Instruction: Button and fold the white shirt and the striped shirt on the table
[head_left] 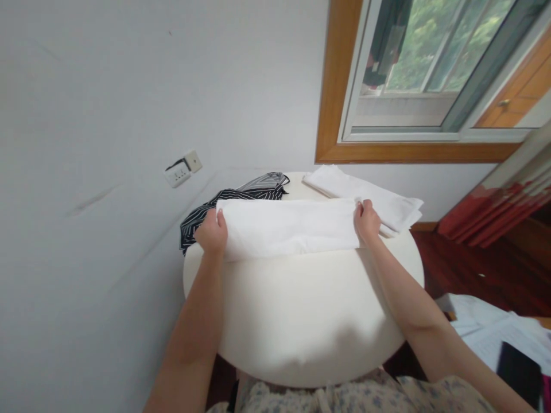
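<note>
A folded white cloth [288, 228] stretches as a long flat band across the round white table [310, 321]. My left hand [212, 230] pinches its far left corner, thumb on top. At the far right corner, my right hand [367, 222] grips the same cloth between thumb and fingers. Behind the left end lies a crumpled black-and-white striped cloth [206, 215], partly covered. Another folded white cloth [365, 192] rests at the back right of the table, just beyond my right hand.
A wall socket [178, 174] sits on the white wall at the left. Behind the table is a wood-framed window [336, 115]. Red and white curtains [477, 206] hang at the right. Papers [486, 327] and a dark flat object [519, 373] lie at the lower right.
</note>
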